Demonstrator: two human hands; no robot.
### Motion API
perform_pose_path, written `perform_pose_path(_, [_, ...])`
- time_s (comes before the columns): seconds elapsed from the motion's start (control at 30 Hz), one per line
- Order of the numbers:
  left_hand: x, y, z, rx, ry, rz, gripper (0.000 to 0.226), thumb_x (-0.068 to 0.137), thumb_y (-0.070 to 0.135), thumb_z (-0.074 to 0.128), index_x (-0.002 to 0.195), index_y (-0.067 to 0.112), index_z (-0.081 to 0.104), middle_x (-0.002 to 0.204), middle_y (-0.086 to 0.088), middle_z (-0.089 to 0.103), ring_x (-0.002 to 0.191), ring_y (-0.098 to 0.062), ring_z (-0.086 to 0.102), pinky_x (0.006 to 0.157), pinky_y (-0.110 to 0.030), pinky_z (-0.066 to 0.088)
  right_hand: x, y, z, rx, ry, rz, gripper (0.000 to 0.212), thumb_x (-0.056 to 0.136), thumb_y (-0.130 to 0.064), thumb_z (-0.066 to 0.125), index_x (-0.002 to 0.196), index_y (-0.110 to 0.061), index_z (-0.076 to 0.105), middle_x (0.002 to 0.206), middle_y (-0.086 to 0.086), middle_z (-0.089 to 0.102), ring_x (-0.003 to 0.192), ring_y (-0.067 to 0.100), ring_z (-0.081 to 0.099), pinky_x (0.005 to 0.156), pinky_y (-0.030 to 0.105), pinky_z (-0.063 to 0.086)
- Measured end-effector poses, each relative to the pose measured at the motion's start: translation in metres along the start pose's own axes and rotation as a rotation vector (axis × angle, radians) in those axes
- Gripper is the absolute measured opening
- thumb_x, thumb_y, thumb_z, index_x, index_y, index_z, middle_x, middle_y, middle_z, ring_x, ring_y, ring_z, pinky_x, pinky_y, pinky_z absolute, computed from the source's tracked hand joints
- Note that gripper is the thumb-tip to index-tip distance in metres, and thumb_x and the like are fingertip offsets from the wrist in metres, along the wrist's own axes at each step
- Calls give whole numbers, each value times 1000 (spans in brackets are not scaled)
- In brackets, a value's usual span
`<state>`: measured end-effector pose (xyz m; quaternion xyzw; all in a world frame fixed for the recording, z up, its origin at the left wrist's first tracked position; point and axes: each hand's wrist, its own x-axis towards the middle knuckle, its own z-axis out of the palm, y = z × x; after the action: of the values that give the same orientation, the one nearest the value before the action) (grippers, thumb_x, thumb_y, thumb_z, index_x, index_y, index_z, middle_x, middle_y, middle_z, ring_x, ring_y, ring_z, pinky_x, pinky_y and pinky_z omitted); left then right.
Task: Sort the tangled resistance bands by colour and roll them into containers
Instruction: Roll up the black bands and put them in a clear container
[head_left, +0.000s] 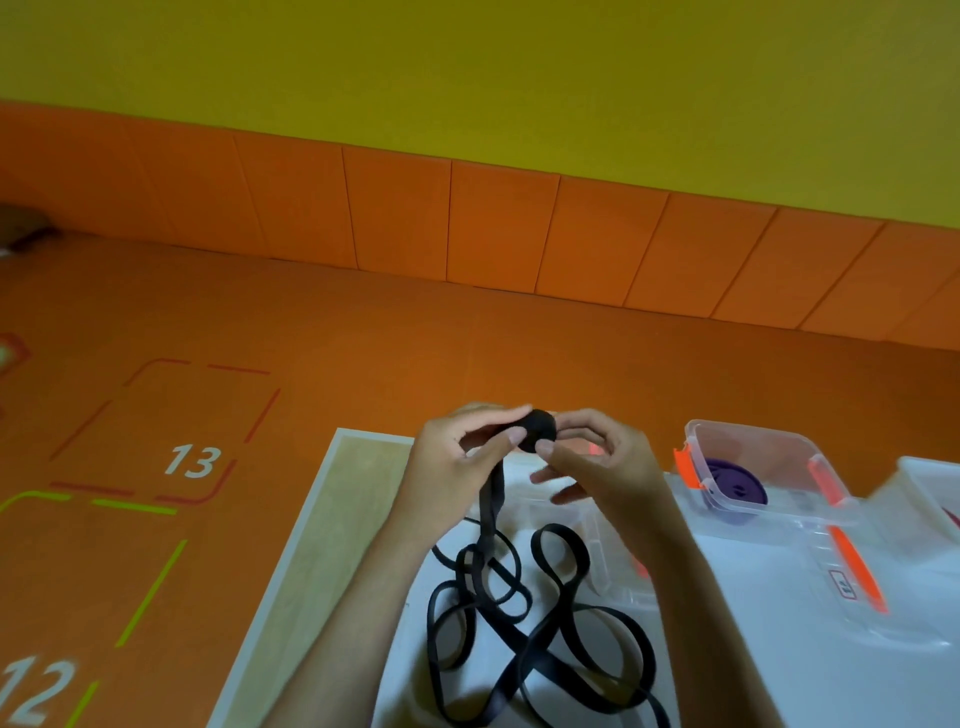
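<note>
A black resistance band (524, 629) lies in tangled loops on the white table top (753, 649). One end is wound into a small black roll (540, 428) held up above the table. My left hand (462, 457) pinches the roll from the left, and the band's tail drops from it to the loops. My right hand (592, 457) grips the roll from the right with thumb and fingers. A clear container with orange clips (748, 467) at the right holds a rolled purple band (737, 486).
An empty clear container (602, 545) lies behind my right forearm. A clear lid with an orange clip (841, 587) lies to the right, and another clear container (930, 488) sits at the right edge. The wooden table rim (332, 519) borders an orange floor with numbered markings.
</note>
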<state>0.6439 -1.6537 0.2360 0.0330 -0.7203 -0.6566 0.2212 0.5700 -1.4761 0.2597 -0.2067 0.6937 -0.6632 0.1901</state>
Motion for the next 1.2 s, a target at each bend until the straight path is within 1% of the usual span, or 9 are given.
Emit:
perform_pose_path(0.1, [1,4,-3,91,-89,27,24,99,21,75,119,35,80,118,17,78,117,-7,71,101,-30,57,0,-11,-8,-82,5,-41,15,91,-18,83,105,-21,79,97,6,81,74,29,80,57,28,61])
perform_pose_path(0.2, [1,12,5,-39,-23,11,28,94,22,81,119,35,79,113,12,81,110,-8,76,93,-22,59,-1,-14,-4,55,93,-130,10,92,-12,79,103,-11,79,90,14,80,75,35,80,66,35,66])
perform_pose_path(0.33, [4,19,3,-154,43,34,27,89,14,86,113,26,82,109,5,83,102,-13,79,87,-18,59,-6,-7,8,264,99,-148,26,94,-16,72,114,-1,69,103,23,78,89,38,80,74,33,66])
perform_pose_path(0.5, [13,35,-14,76,-132,82,27,92,21,84,113,37,82,108,17,81,103,-5,77,88,-15,56,-5,-22,-6,-22,24,-147,32,85,-26,80,115,-18,76,102,5,81,82,25,81,65,30,65])
perform_pose_path(0.63, [21,49,-1,-70,-50,104,32,87,15,88,115,28,81,110,10,82,106,-10,78,88,-17,58,-1,-27,-2,153,117,-239,22,87,-18,82,108,-13,79,101,12,79,89,33,81,78,35,67])
perform_pose_path(0.77, [27,52,-6,-87,-41,36,20,87,12,87,107,18,84,104,4,83,101,-14,79,88,-21,59,-2,-21,5,259,57,-194,22,90,-16,81,111,-12,77,113,14,78,99,36,80,83,35,65])
perform_pose_path(0.9, [26,46,-13,124,-124,27,16,90,13,84,102,23,84,98,11,82,95,-9,75,85,-21,56,0,-28,-14,-130,-31,-123,15,89,-22,85,100,-33,82,95,1,83,86,19,81,71,26,64])
perform_pose_path(1.07, [17,38,-5,37,-28,33,17,90,22,85,99,35,82,99,12,81,91,0,72,81,-12,53,0,-31,-14,54,-21,-125,21,82,-26,88,102,-22,83,96,12,82,88,31,81,81,34,66])
perform_pose_path(1.2, [14,34,-3,-62,-31,-16,20,84,36,87,103,39,83,106,10,82,100,-5,76,85,-14,56,-1,-28,-14,140,6,-148,24,84,-24,87,106,-16,82,100,16,81,90,35,81,82,33,66])
